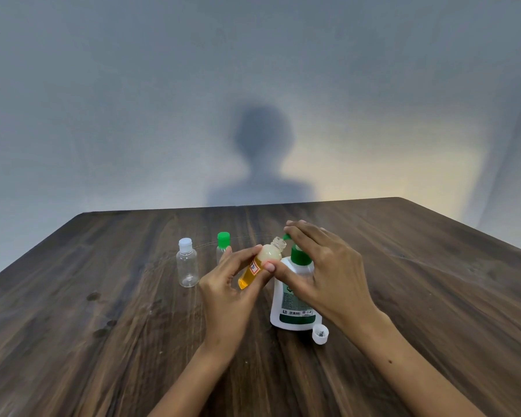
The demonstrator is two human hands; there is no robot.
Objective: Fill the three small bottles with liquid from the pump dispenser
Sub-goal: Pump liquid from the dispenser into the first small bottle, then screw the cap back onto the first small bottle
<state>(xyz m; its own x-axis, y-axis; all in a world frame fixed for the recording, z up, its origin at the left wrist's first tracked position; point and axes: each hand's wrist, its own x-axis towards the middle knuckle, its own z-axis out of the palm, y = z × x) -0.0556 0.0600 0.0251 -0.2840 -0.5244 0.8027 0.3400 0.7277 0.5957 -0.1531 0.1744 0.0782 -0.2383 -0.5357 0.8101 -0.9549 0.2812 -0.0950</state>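
Observation:
My left hand (229,284) grips a small orange-labelled bottle (263,261), uncapped and tilted so its open neck sits just under the green spout of the pump dispenser (294,293). My right hand (322,266) lies flat over the green pump head, fingers straight, thumb touching the small bottle. The dispenser is white with a green band. A clear bottle with a white cap (187,263) stands at the left. A bottle with a green cap (223,245) stands behind my left hand, partly hidden.
A loose white cap (320,334) lies on the dark wooden table (103,326) just right of the dispenser's base. A plain wall rises behind the table's far edge, with a person's shadow on it.

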